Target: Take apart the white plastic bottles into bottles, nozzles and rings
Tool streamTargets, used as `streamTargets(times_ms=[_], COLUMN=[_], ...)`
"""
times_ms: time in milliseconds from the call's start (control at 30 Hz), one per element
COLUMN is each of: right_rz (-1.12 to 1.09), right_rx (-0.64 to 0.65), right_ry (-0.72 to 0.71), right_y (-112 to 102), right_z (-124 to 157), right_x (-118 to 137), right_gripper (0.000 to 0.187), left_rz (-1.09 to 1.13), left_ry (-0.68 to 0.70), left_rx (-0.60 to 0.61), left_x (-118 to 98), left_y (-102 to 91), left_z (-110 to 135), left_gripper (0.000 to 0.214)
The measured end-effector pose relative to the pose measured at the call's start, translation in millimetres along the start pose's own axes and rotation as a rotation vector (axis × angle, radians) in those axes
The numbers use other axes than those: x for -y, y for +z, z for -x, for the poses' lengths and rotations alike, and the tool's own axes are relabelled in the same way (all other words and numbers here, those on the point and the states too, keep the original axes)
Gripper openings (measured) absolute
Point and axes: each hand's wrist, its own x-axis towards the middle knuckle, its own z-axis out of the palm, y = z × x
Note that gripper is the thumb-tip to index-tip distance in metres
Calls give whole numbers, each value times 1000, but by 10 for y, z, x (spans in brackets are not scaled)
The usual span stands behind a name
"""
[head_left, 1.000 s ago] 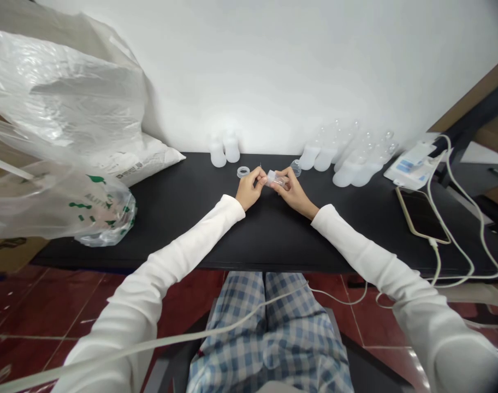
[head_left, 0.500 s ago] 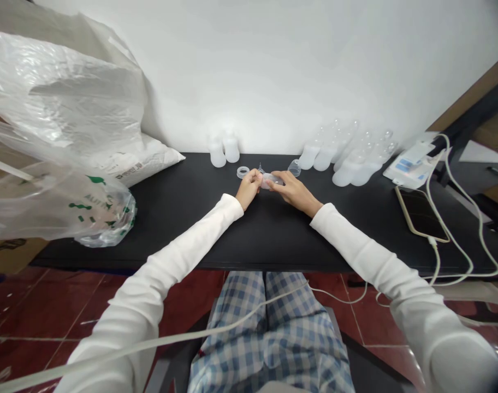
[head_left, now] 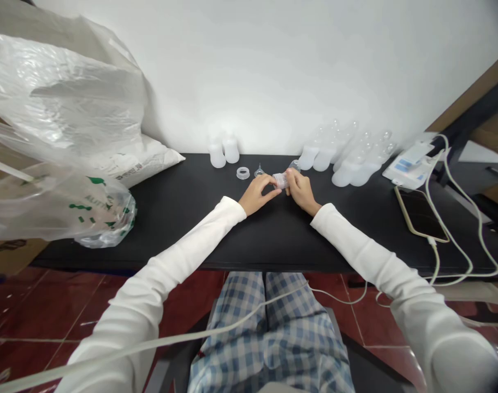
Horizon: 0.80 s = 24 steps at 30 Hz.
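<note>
Both my hands meet over the middle of the black table (head_left: 183,218). My right hand (head_left: 300,188) is closed round a small clear plastic bottle (head_left: 280,180), held on its side. My left hand (head_left: 257,194) pinches the bottle's near end with its fingertips. Just beyond the hands lie a clear plastic ring (head_left: 243,173) and a small clear teat (head_left: 259,171), both loose on the table. Another clear part (head_left: 295,164) sits behind my right hand.
Two white bottles (head_left: 223,151) stand at the wall. Several clear bottles (head_left: 347,158) lie in a row to the right. A phone (head_left: 421,213) with white cables (head_left: 457,218) lies at far right. Large plastic bags (head_left: 60,136) crowd the left end.
My hands shifted slightly right along the table. The bottle turned in my right hand, and my left fingers moved from a fist beside it onto its end. The teat now lies uncovered.
</note>
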Motion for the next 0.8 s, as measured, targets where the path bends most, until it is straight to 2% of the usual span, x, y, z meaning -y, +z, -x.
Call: streamTargets(times_ms=[133, 333, 500, 667, 800], right_rz=[49, 187, 324, 435, 455], right_rx=[-39, 7, 1, -20, 11], right_ry=[-33, -91, -167, -249, -294], right_y=[5, 27, 48, 30, -13], right_z=[-6, -36, -41, -48, -63], right_x=[11, -32, -84, -115, -94], right_gripper=[66, 67, 69, 68, 64], left_rz=[16, 217, 387, 460, 492], left_ry=[-5, -183, -290, -323, -350], left_rx=[-26, -57, -76, -98, -113], left_x=[-37, -108, -78, -54, -67], left_y=[-18, -30, 16, 32, 41], left_z=[7, -3, -23, -41, -44], left_gripper=[34, 45, 52, 41, 31])
